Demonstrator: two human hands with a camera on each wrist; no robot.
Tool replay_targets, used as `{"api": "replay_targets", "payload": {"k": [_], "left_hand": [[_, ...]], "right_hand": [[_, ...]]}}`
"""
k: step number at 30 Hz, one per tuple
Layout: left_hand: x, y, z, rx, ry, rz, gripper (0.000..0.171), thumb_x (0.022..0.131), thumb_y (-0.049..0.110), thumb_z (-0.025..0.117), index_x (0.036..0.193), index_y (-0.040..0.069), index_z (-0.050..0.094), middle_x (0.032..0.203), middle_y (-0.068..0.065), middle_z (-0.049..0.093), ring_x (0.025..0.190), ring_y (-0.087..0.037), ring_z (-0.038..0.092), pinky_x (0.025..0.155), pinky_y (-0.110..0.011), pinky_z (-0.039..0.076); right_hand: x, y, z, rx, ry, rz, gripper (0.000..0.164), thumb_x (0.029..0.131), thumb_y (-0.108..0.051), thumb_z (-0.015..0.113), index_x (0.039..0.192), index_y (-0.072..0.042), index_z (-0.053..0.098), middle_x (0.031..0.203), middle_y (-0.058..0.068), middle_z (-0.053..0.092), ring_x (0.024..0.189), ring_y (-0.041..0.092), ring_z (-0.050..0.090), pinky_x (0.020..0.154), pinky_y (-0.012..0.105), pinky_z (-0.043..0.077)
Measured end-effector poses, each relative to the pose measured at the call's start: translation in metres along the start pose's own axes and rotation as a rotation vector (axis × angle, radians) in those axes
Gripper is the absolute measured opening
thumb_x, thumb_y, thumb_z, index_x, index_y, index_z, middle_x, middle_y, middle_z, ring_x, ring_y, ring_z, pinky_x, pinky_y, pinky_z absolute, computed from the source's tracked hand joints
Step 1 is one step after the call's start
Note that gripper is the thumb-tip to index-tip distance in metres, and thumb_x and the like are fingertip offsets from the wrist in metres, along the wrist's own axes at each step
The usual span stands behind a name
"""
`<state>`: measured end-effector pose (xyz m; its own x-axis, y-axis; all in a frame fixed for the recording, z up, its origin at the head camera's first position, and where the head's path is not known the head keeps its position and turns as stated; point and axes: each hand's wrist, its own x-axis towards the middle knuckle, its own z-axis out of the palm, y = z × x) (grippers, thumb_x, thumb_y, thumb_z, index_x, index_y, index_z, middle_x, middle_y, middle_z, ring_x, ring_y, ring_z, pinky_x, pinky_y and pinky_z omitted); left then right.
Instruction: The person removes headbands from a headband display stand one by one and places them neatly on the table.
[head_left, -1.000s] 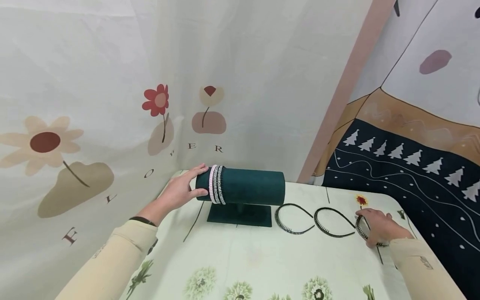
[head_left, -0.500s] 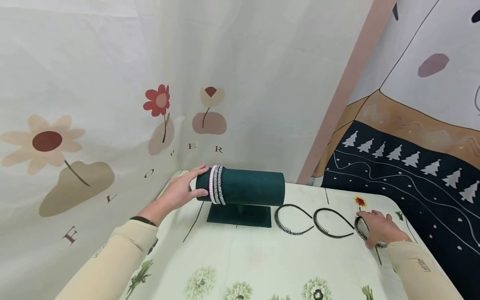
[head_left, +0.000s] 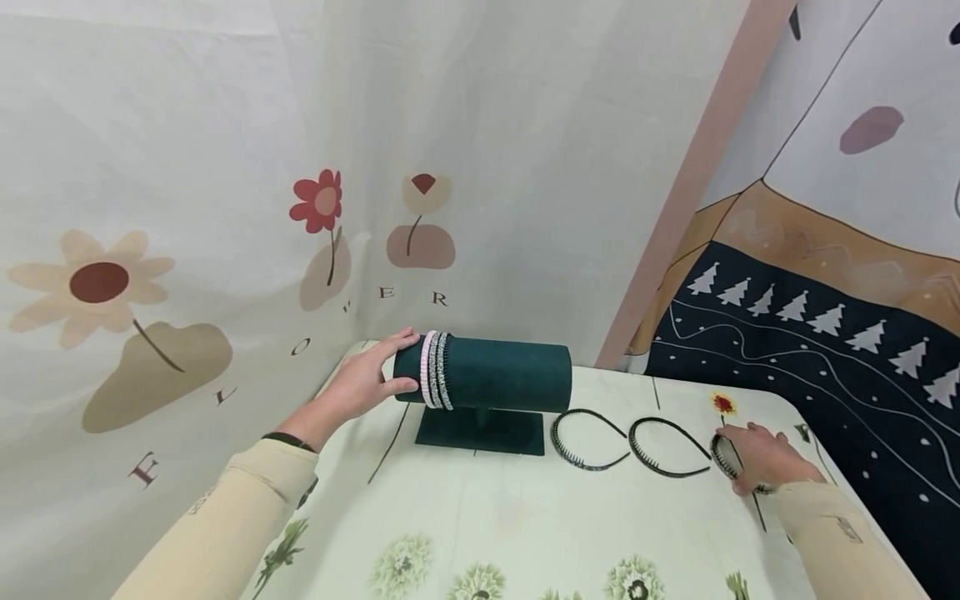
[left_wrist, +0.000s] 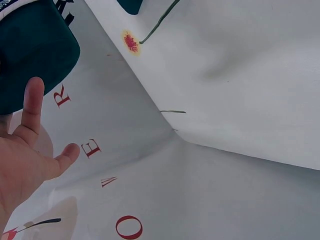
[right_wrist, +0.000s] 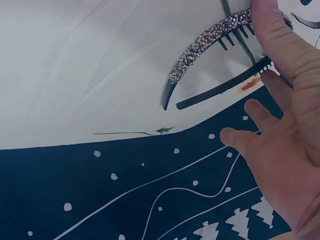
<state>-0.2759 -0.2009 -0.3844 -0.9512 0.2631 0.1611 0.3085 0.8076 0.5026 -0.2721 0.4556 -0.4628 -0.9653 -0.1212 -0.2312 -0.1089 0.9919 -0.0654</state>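
A dark green velvet headband stand (head_left: pixel 510 373) has a horizontal roll on a flat base. Several headbands, one pink (head_left: pixel 424 367) and others glittery (head_left: pixel 437 371), are fitted around the roll near its left end. My left hand (head_left: pixel 362 379) rests on that end, thumb in front, other fingers over the top, fairly straight in the left wrist view. At the right, my right hand (head_left: pixel 768 456) holds a glittery toothed headband (right_wrist: pixel 205 42) lying on the table. The thumb is on its glittery arc; the hand covers part of it.
Two more black toothed headbands, one nearer the stand (head_left: pixel 577 461) and one in the middle (head_left: pixel 660 471), lie on the flower-print tablecloth (head_left: pixel 510 508). A white printed curtain (head_left: pixel 525 167) hangs behind, with a navy tree-print cloth (head_left: pixel 825 375) at the right.
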Motion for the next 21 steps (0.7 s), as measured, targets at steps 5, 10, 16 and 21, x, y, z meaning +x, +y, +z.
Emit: {"api": "replay_targets", "payload": {"k": [5,10,16,21], "left_hand": [[-0.001,0.0,0.001,-0.005,-0.007,-0.004,0.084,0.097,0.036,0.078,0.169,0.023,0.035,0.18,-0.003,0.026,0.116,-0.032,0.072,0.114,-0.059,0.052],[0.0,-0.001,0.002,-0.001,0.001,0.001,0.084,0.098,0.036,0.077,0.169,0.024,0.035,0.18,-0.004,0.025,0.137,-0.04,0.062,0.118,-0.062,0.047],[0.001,-0.001,0.002,-0.009,-0.003,0.004,0.084,0.097,0.037,0.078,0.169,0.024,0.035,0.18,-0.004,0.026,0.125,-0.035,0.068,0.115,-0.058,0.051],[0.003,-0.002,0.002,-0.039,-0.016,0.02,0.084,0.098,0.034,0.077,0.169,0.02,0.035,0.18,-0.007,0.025,0.121,-0.035,0.068,0.109,-0.054,0.056]], "right_hand": [[-0.001,0.002,-0.004,0.061,-0.001,-0.011,0.109,0.066,-0.03,0.103,0.151,0.01,0.047,0.147,0.045,0.049,0.134,0.068,0.044,0.106,0.082,0.039],[0.003,-0.007,-0.016,0.213,0.069,-0.058,0.101,0.086,-0.04,0.089,0.156,0.012,0.039,0.154,0.047,0.041,0.135,0.067,0.046,0.103,0.073,0.049],[0.013,-0.051,-0.04,0.321,0.228,-0.116,0.094,0.1,-0.055,0.07,0.162,0.007,0.034,0.16,0.039,0.041,0.14,0.062,0.045,0.107,0.075,0.045],[0.023,-0.107,-0.068,0.416,0.313,-0.176,0.09,0.102,-0.06,0.063,0.167,-0.005,0.032,0.17,0.028,0.035,0.153,0.056,0.035,0.118,0.076,0.035]]}}
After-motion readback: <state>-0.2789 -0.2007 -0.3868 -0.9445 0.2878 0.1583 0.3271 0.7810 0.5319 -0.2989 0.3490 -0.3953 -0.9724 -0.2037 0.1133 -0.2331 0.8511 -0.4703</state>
